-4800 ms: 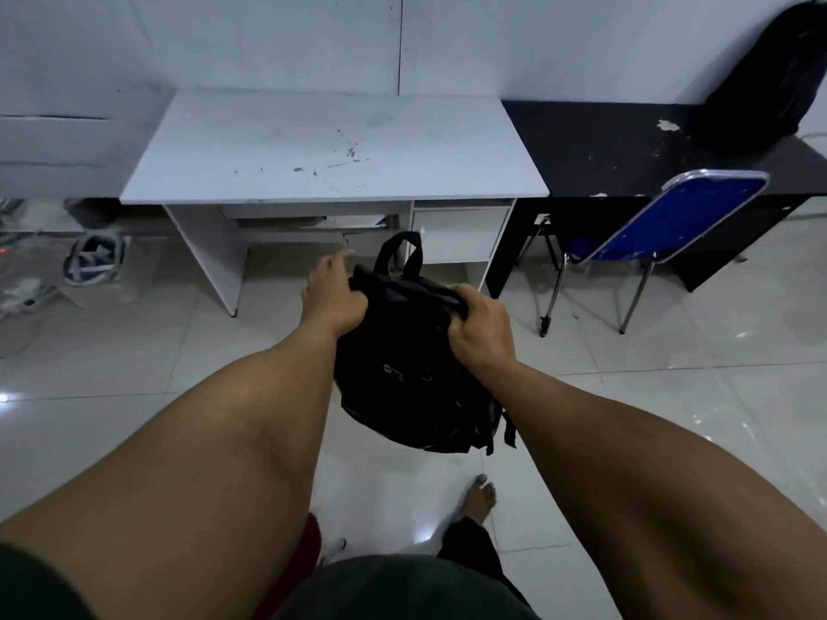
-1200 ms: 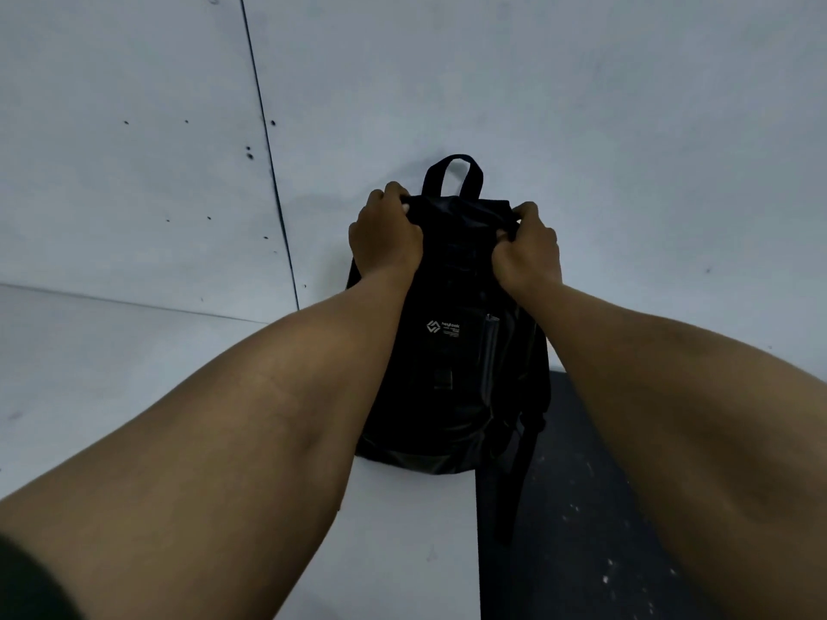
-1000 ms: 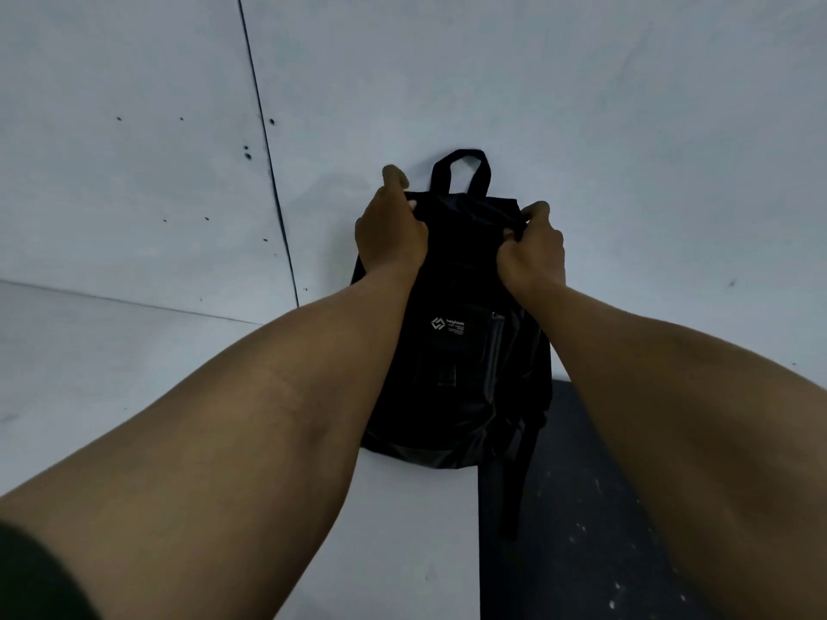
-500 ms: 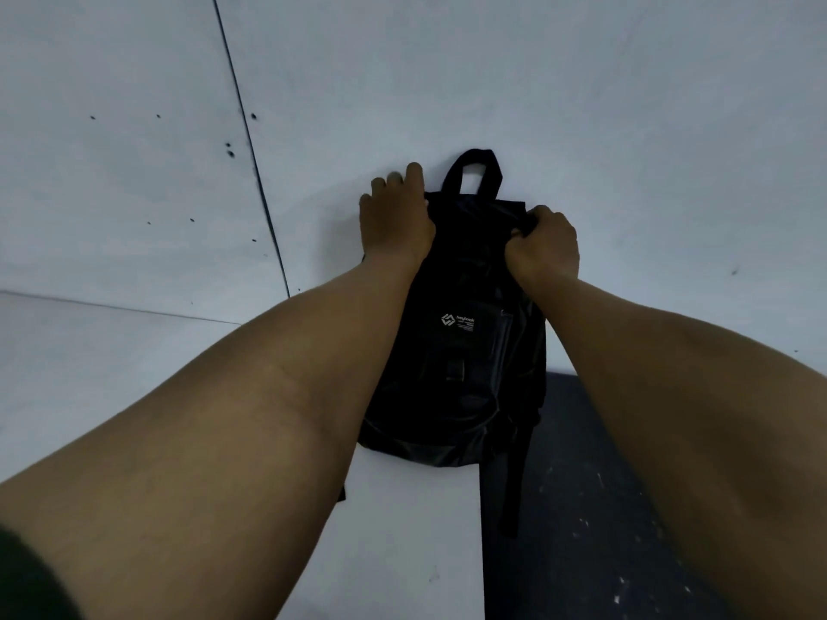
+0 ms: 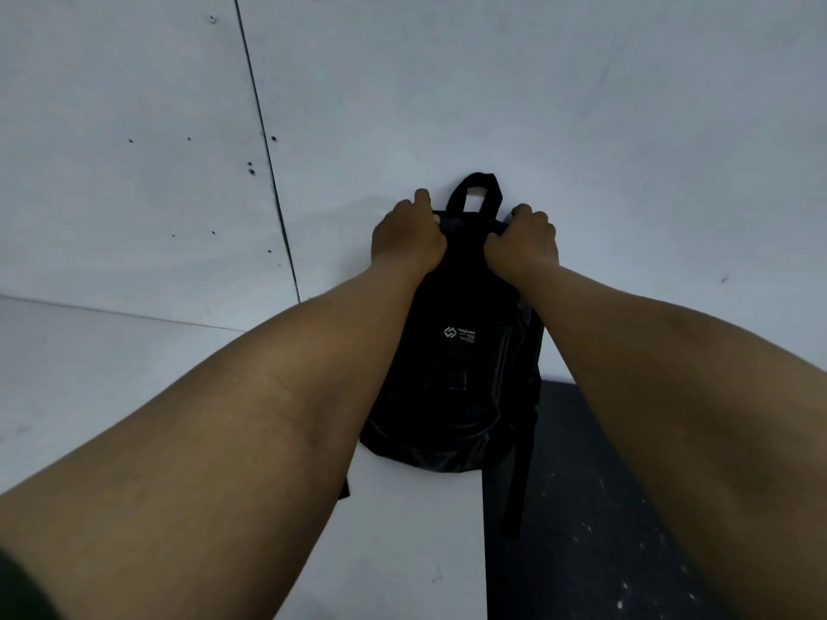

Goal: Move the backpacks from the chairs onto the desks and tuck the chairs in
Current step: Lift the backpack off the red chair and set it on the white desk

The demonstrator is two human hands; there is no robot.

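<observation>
A pale wall [image 5: 581, 105] fills most of what I see, flat and matte, with one thin dark seam [image 5: 264, 140] running down it at a slant and a few small dark specks scattered on either side. Below it sit two desks pushed edge to edge: a white desk [image 5: 402, 552] with a smooth, clean top on my left and a black desk [image 5: 581, 552] on my right, its dark top flecked with small pale chips and scuffs. The black backpack [image 5: 461, 382] stands upright at the back, leaning against the wall, its base mostly on the white top and just overlapping the join between the two desks. It is soft, slightly glossy fabric, rounded and bulging at the bottom, narrower at the top, with a small white logo printed on the front and a stiff carry loop [image 5: 475, 190] sticking up between my knuckles. A strap [image 5: 519, 481] hangs limp from its right side onto the black top (another strap end peeks out behind my left forearm). My left hand [image 5: 409, 237] is curled over the top left corner of the bag, fingers bent around the fabric, and my right hand [image 5: 523, 241] is clenched on the top right corner, both arms bare and stretched forward.
</observation>
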